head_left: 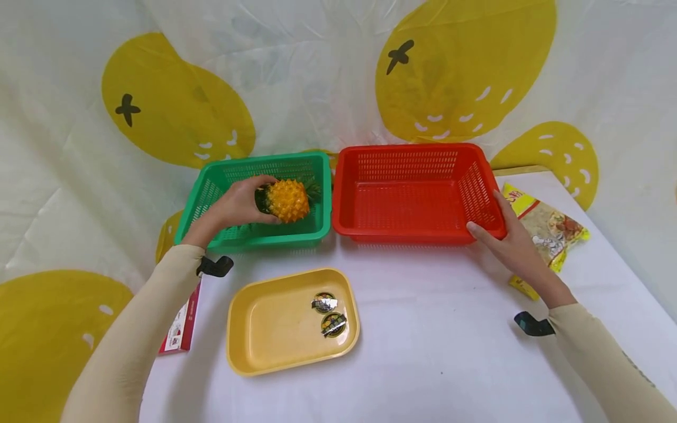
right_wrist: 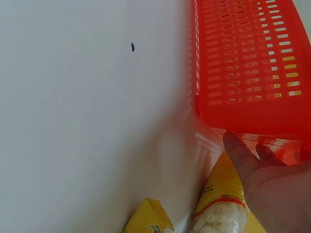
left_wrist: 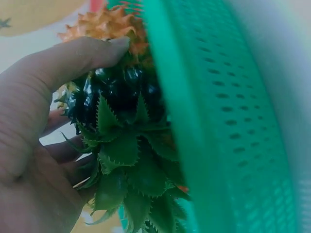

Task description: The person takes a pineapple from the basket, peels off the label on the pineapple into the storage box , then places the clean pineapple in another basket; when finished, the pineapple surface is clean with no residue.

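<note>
In the head view my left hand [head_left: 240, 202] reaches into the green basket [head_left: 264, 239] and grips a small orange pineapple [head_left: 288, 201]. The left wrist view shows my thumb across the knobbly orange fruit [left_wrist: 109, 24], with other fingers behind it and spiky green leaves [left_wrist: 141, 170] alongside the basket wall. A dark, shiny band lies between fruit and leaves. My right hand [head_left: 515, 252] holds the near right corner of the red basket [head_left: 407, 232], thumb at the front and fingers along the side. Nothing lies inside the red basket.
A shallow yellow tray [head_left: 285, 323] with two round stickers stands nearer on the white tablecloth. Right of the red basket lies a yellow-and-clear food packet [head_left: 552, 226]. A red-and-white box [head_left: 182, 323] sits at the left edge. Behind hangs a curtain [head_left: 307, 70] with yellow fruit prints.
</note>
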Motion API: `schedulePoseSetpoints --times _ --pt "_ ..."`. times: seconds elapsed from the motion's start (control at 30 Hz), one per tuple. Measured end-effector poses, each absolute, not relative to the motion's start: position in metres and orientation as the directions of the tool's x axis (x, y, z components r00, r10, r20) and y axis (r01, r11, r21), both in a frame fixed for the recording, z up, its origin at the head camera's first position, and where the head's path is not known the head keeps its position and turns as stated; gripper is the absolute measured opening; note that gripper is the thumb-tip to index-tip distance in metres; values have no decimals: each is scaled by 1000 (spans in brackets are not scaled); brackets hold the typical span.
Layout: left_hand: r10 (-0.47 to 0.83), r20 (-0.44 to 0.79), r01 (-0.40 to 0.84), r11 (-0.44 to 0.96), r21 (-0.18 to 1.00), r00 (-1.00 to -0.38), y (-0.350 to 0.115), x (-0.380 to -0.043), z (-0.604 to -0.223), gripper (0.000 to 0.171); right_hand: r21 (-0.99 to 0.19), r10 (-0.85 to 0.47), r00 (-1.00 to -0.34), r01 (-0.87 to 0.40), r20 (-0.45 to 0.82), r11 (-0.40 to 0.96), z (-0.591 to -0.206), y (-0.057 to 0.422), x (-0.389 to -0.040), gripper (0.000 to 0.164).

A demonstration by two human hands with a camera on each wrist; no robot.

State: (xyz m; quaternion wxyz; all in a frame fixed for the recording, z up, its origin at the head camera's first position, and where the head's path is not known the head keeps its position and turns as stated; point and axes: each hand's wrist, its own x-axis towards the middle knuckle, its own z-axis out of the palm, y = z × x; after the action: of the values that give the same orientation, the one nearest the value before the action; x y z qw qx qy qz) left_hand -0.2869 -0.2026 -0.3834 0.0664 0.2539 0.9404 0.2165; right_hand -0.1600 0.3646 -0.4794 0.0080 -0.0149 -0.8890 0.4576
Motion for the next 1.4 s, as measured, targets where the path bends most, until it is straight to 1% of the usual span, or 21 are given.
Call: schedulePoseSetpoints --times 0.17,0.3,0.47,0.77,0.9,1.27,1.4 --pt "533 -45 465 773 430 -845 -204 -294 -399 90 -821 37 -999 17 5 571 -478 364 -160 97" --pt "525 -71 446 779 441 -848 -203 -298 -406 91 -822 34 -999 12 8 570 -478 363 -161 97" --pt "530 -87 438 773 458 -844 -197 -299 -406 91 -819 40 -999 16 8 574 -478 364 -159 98" --pt "560 -122 463 772 436 -819 -196 -298 -407 89 -812 32 -999 9 11 584 -478 362 -160 97" --pt "569 -117 473 765 437 -814 -196 -299 -408 89 -807 32 -999 7 15 591 -479 362 -160 97" --pt "589 -147 478 757 445 -795 -192 -303 -414 92 -808 34 -999 7 16 588 -479 362 -159 97" --pt "590 -166 487 769 415 -790 -192 -302 -414 93 -811 37 -999 12 11 585 -480 363 -160 97"
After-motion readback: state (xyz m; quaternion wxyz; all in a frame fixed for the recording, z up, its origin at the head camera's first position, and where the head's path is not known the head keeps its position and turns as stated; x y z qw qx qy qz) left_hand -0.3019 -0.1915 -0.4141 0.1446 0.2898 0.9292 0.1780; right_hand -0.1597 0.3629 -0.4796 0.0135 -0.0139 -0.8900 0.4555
